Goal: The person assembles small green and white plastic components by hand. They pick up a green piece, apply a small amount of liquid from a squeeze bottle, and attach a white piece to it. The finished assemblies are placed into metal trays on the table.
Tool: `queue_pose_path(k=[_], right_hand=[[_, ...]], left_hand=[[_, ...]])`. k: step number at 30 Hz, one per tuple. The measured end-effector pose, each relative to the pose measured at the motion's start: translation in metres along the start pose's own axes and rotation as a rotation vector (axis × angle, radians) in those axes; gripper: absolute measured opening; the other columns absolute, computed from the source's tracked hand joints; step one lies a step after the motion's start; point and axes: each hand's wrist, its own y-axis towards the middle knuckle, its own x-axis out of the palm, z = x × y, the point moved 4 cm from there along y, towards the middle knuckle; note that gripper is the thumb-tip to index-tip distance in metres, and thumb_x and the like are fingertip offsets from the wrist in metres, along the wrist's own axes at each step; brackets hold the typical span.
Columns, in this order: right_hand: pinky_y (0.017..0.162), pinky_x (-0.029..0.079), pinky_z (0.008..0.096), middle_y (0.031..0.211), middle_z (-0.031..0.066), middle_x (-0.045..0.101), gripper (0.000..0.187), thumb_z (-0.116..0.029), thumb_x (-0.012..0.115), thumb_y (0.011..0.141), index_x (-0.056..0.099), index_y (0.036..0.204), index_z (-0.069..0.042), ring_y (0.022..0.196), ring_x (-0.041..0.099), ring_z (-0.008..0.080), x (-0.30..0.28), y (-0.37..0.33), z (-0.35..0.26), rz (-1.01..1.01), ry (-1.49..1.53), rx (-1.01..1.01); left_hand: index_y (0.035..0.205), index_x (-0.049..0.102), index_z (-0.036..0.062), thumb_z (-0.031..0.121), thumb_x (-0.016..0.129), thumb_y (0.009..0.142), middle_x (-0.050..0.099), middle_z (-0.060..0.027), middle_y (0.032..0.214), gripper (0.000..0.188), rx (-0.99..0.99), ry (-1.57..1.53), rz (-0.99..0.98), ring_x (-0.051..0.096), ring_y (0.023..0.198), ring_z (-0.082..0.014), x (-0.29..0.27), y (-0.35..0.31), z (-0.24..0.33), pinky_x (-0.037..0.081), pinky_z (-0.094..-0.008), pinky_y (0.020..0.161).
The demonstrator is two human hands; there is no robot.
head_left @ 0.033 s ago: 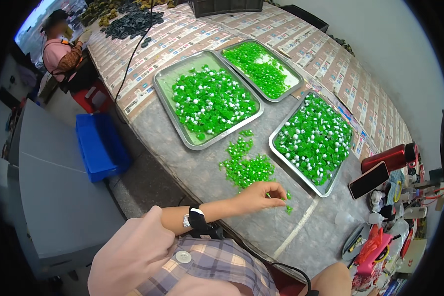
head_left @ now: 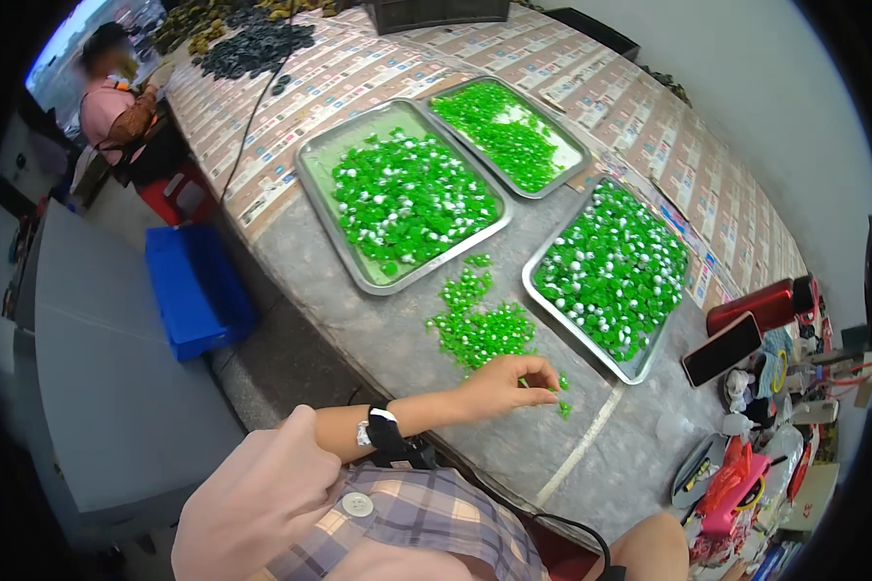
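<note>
My left hand (head_left: 509, 387) reaches over the grey table top with its thumb and fingers curled toward each other. What lies between the fingertips is too small to make out. A few small green pieces (head_left: 565, 410) lie by the fingertips. Just beyond the hand spreads a loose heap of small shiny green pieces (head_left: 489, 334). My right hand does not show; a bare part of my right arm (head_left: 649, 550) appears at the lower edge.
Two metal trays, left (head_left: 368, 288) and right (head_left: 578, 339), hold green pieces with white balls. A third tray (head_left: 579, 160) behind holds small green pieces. At right are a phone (head_left: 723, 351), red bottle (head_left: 761, 306) and clutter. A person (head_left: 116, 111) stands far left, beyond a blue crate (head_left: 196, 290).
The whole view has shifted slightly, moving the trays a little left in the picture. My left hand stays in nearly the same place and pose.
</note>
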Motion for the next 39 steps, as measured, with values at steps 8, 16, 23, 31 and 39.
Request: queue_pose_path(k=[8,16,23,31,39], right_hand=[[0.089,0.031,0.0354,0.115,0.0129,0.043,0.045,-0.017,0.058,0.076,0.04,0.112,0.001,0.108,0.038,0.0211,-0.081,-0.069,0.055,0.152,-0.75,0.505],[0.088,0.033,0.0341,0.115,0.012,0.044,0.063,-0.017,0.068,0.066,0.037,0.118,-0.002,0.109,0.04,0.0216,-0.11,-0.242,0.13,-0.175,-0.321,1.628],[0.063,0.041,0.0242,0.091,0.0075,0.054,0.037,-0.019,0.067,0.067,0.054,0.097,0.0,0.073,0.051,0.0123,-0.08,-0.298,0.14,-0.165,-0.428,1.642],[0.065,0.04,0.0222,0.084,0.0033,0.055,0.029,-0.014,0.062,0.072,0.052,0.096,0.0,0.075,0.051,0.0082,-0.106,-0.234,0.155,-0.275,-0.003,1.655],[0.063,0.039,0.0198,0.082,0.001,0.053,0.035,-0.016,0.065,0.07,0.051,0.098,0.001,0.072,0.049,0.0072,-0.102,-0.167,0.109,-0.377,0.078,1.663]], left_hand=[[0.091,0.056,0.0024,0.007,0.057,0.076,0.059,-0.0048,0.073,0.015,0.018,-0.211,0.126,0.055,0.065,-0.0092,-0.022,0.015,0.002,0.045,-0.0225,0.06],[0.091,0.055,-0.0002,0.008,0.057,0.076,0.06,-0.0096,0.077,0.017,-0.118,-0.449,0.281,0.058,0.066,-0.0147,-0.037,0.013,0.004,0.049,-0.0258,0.062],[0.091,0.055,0.0012,0.008,0.055,0.078,0.06,-0.0106,0.081,0.015,-0.275,-0.48,0.196,0.06,0.07,-0.0153,-0.01,0.004,-0.015,0.051,-0.025,0.062],[0.087,0.055,0.003,0.01,0.056,0.077,0.06,-0.0097,0.078,0.012,-0.232,-0.489,0.221,0.058,0.066,-0.0143,-0.017,0.005,-0.016,0.05,-0.0265,0.062],[0.094,0.056,0.0019,0.011,0.057,0.078,0.06,-0.0101,0.082,0.018,-0.302,-0.506,0.162,0.058,0.068,-0.0128,-0.001,0.007,-0.026,0.05,-0.0241,0.063]])
